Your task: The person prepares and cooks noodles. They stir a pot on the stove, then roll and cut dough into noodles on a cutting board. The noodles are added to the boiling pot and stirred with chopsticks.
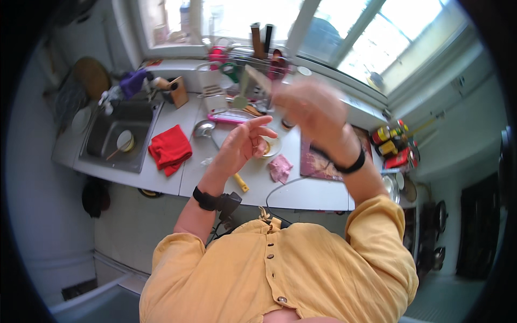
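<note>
My left hand (243, 143) is raised over the counter, palm up, fingers apart, with nothing in it. Partly behind its fingertips stands a small white bowl (274, 148) with a yellow-brown residue. A metal ladle (204, 128) lies under my left forearm, and its yellow handle (241, 182) shows on the near side. My right hand (313, 107) is blurred by motion, up near the rack and the cutting board (323, 171). Whether it holds anything cannot be made out. A crumpled pink cloth (280, 168) lies between the bowl and the board.
A folded red cloth (170, 150) lies beside the steel sink (151, 137), which holds a bowl (125, 140) with a stick. A wire rack (242, 54) with utensils and knives stands at the window. Bottles (389, 141) stand at right. A black cable (271, 193) crosses the counter edge.
</note>
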The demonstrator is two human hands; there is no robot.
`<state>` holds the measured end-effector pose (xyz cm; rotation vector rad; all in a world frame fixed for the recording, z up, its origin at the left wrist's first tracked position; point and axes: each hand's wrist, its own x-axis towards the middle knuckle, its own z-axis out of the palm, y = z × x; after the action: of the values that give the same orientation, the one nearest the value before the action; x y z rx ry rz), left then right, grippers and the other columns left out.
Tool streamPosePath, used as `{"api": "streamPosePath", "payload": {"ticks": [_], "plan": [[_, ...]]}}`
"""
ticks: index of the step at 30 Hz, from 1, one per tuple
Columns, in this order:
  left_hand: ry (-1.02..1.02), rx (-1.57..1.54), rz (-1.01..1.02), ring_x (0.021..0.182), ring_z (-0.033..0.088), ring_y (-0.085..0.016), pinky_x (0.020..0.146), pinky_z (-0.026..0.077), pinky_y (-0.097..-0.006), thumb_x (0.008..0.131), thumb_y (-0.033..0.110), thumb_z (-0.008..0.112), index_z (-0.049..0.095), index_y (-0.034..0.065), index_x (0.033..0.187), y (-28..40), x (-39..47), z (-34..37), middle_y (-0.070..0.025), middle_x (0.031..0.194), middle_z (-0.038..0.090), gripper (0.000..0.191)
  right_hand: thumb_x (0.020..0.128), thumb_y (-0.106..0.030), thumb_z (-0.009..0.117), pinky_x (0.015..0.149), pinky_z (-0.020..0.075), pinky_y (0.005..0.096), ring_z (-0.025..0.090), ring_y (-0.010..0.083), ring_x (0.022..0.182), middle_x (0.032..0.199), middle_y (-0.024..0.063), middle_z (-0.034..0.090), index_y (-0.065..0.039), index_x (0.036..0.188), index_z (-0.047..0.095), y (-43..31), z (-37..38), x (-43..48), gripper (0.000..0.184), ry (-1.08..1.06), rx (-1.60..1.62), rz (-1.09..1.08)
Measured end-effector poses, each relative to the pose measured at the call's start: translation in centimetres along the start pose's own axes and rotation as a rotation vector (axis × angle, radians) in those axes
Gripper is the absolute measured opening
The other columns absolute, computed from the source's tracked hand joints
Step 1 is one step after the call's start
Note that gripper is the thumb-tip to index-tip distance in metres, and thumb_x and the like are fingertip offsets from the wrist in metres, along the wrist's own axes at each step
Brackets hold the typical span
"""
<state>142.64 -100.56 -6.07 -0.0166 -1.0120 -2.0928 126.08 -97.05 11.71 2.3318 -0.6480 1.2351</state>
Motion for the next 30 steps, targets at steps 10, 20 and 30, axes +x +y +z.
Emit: {"api": "streamPosePath", "payload": {"ticks": [10,20,30], "plan": [[-0.064,-0.064,-0.482,0.054,0.038,-0.008,0.051,0.033,-0.0231,0.107,0.032,0.042,0.049,0.0096,0.083,-19.4,7.8,14.6,-0.0041,0.072,0.052,0.034,0.077,0.001,0.065,0.071,0.0533,0.0326,0.065,0.0210,0.083,0.100,0.0020,0.065,-0.013,0.127,0.059,-13.4,-18.3,-27.4,0.052,-0.165,-0.183,0.599],[-1.177,1.306,-0.099,0.077,0.064,-0.040,0.065,0.051,-0.0458,0.095,0.025,0.060,0.063,0.0052,0.095,-44.9,8.2,39.0,-0.0169,0.081,0.066,0.020,0.095,-0.024,0.069,0.067,0.0475,0.0218,0.055,0.0052,0.076,0.098,0.0013,0.055,-0.003,0.111,0.061,-23.9,-42.5,-43.2,0.027,0.657,0.016,1.513],[-1.473,1.060,-0.080,0.081,0.064,-0.040,0.067,0.051,-0.0463,0.094,0.031,0.064,0.061,0.0026,0.109,-61.0,10.8,51.7,-0.0178,0.106,0.064,0.032,0.103,-0.019,0.053,0.076,0.0543,0.0257,0.064,0.0119,0.086,0.101,0.0062,0.061,0.004,0.103,0.066,-29.0,-58.0,-48.8,0.026,0.714,-0.175,1.715]]}}
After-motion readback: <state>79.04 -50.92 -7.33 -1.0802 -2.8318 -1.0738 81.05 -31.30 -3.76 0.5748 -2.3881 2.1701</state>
